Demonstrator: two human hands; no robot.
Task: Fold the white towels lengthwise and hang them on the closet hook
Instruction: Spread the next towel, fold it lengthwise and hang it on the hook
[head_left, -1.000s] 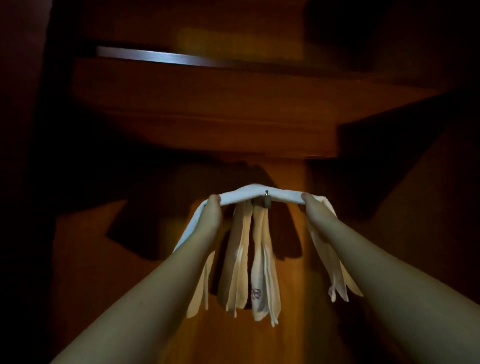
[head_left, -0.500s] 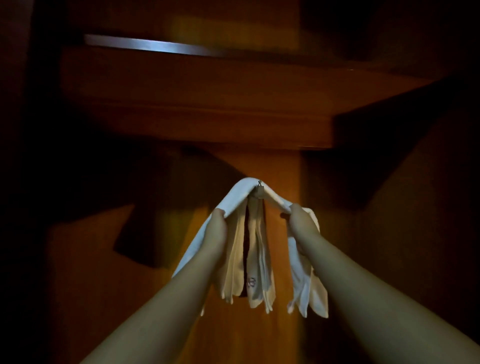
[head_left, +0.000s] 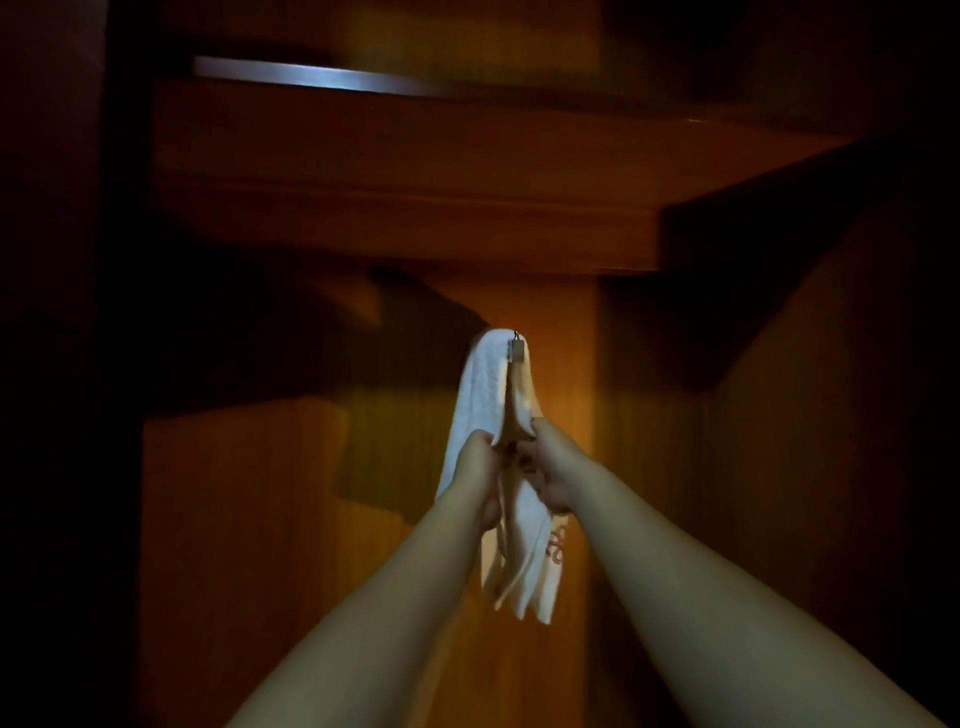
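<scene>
A white towel (head_left: 482, 387) hangs draped over a small metal hook (head_left: 517, 347) on the closet's back panel. Its two halves are drawn together below the hook. My left hand (head_left: 475, 470) grips the left half of the towel, and my right hand (head_left: 551, 467) grips the right half, both just under the hook and almost touching. More white towels (head_left: 527, 566) hang from the same hook behind and below my hands, one with red embroidery near its lower end.
A wooden shelf (head_left: 415, 176) juts out above the hook, with a pale metal strip (head_left: 311, 80) along its top edge. The closet's wooden back panel (head_left: 249, 519) lies behind the towels. Dark side walls close in on both sides.
My hands came down and together, from wide apart at hook height to side by side below it. The towel went from stretched across the hook to hanging in two gathered halves.
</scene>
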